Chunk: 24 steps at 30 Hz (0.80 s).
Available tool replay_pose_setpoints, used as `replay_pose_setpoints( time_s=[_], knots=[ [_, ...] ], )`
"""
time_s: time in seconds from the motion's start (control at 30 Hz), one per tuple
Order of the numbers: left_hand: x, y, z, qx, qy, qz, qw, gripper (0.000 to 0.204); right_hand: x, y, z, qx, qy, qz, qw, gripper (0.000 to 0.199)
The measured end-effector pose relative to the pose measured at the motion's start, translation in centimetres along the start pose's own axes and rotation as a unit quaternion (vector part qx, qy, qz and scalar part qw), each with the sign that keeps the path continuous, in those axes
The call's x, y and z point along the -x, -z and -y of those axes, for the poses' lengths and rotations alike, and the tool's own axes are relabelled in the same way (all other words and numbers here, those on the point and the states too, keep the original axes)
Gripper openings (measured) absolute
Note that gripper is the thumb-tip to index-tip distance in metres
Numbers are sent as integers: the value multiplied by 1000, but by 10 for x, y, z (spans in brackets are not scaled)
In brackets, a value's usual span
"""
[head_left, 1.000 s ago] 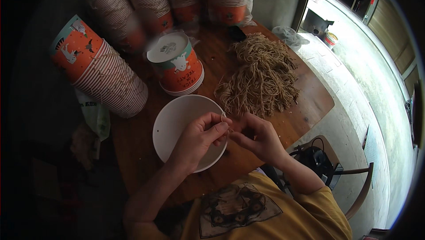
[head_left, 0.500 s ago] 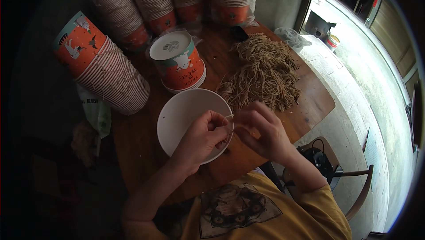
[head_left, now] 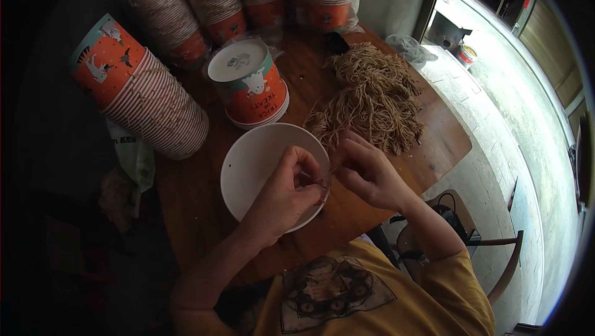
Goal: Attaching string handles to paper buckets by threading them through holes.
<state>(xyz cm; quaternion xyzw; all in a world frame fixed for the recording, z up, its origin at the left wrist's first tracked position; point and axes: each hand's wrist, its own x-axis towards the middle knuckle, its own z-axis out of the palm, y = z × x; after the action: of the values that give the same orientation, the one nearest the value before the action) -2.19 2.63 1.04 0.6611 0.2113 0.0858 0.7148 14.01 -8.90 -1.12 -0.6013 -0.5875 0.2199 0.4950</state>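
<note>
A white-lined paper bucket [head_left: 245, 162] stands open side up on the table in front of me, with a small hole in its left wall. My left hand [head_left: 288, 190] reaches over it, its thumb and fingers pinched at the right rim. Just outside that rim, my right hand [head_left: 369, 172] has its thumb and fingertips closed together. A thin piece of cord [head_left: 324, 182] shows at the rim between the hands; its ends are hidden by my fingers. Beyond my right hand lies a loose heap of tan cords [head_left: 375, 97].
Behind the bucket stands an upside-down orange and teal bucket [head_left: 251, 88] on others. A tall nested stack [head_left: 152, 100] leans at the left. Several plastic-wrapped stacks [head_left: 217, 1] line the back. A black object [head_left: 336, 43] and a clear plastic bag [head_left: 409, 51] lie near the cords. A chair [head_left: 505, 268] stands right.
My right hand has drawn slightly down and toward me at the rim. My left fingers have shifted a little, staying at the rim. The bucket has barely moved.
</note>
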Motion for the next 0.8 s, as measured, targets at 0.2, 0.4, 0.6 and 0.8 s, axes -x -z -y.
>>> replay_pose_setpoints(
  time_s=[0.2,0.4,0.6,0.8],
  knots=[
    [-2,0,6,-115,-98,-25,988,24,3,-4,10,62,28,-4,998,14],
    [2,0,9,-196,-126,-28,972,29,7,-11,13,92,27,-22,995,10],
    [3,2,8,-275,-144,-38,950,19,9,-14,16,97,14,-33,995,11],
    [4,-3,5,-348,-223,-95,906,17,13,-16,16,123,32,-56,990,12]
  ],
)
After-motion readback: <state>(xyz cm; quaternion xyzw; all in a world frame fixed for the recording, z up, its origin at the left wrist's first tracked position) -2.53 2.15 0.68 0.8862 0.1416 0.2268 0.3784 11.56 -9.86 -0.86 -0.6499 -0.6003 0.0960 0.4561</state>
